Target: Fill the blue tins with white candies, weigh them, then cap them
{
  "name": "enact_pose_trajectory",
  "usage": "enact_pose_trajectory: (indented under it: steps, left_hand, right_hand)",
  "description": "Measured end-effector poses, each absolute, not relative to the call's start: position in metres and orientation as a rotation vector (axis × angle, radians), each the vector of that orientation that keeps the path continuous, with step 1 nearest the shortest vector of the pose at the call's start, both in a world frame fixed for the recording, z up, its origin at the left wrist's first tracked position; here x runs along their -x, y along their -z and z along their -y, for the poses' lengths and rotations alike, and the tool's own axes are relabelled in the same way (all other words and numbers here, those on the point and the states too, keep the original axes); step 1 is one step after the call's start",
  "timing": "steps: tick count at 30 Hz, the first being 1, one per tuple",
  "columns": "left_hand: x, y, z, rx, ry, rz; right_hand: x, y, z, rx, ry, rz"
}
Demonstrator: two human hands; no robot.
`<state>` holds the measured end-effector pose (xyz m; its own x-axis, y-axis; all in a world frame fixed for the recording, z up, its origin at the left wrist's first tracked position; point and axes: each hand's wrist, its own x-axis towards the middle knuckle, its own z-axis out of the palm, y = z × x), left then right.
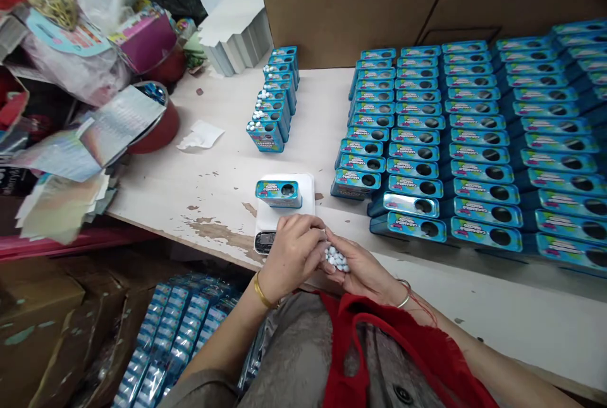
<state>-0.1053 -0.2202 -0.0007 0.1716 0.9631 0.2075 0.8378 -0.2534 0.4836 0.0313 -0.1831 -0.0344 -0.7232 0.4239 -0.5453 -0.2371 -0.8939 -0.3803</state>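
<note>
My right hand (363, 269) is cupped close to my body around a small heap of round white candies (336, 259). Against it, the curled fingers of my left hand (294, 245) touch the edge of the heap; what they pinch is hidden. Just beyond my left hand, a blue tin (277, 193) with a round hole in its top stands on a white digital scale (307, 188). The scale's dark display is partly visible by my left wrist, too small to read.
Many blue tins (417, 152) stand in rows at the right. A shorter row of tins (268, 135) at the back carries white candies on top. At left are a red bucket (164, 126), a torn paper (202, 135) and bags. Boxed blue packs (161, 338) lie below the table edge.
</note>
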Motion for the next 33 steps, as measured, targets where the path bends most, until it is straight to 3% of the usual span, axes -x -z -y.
enact_pose_trajectory:
  steps: [7, 16, 25, 29, 33]
  left_hand:
    - [0.147, -0.026, 0.198, -2.221, -1.102, -2.027]
    - [0.188, -0.026, 0.182, -2.390, -0.423, -1.963]
    - [0.115, -0.022, 0.149, -2.537, -0.490, -1.528]
    - [0.101, 0.007, 0.132, -2.636, -0.415, -1.537]
    - [0.124, 0.010, 0.117, -2.610, -0.617, -1.605]
  right_hand:
    - [-0.033, 0.035, 0.180, 0.907, -2.640, 0.310]
    - [-0.045, 0.038, 0.180, 0.938, -2.646, 0.315]
    - [-0.043, 0.044, 0.184, 0.958, -2.695, 0.363]
    - [-0.046, 0.046, 0.186, 0.956, -2.668, 0.385]
    - [-0.048, 0.048, 0.185, 0.994, -2.646, 0.381]
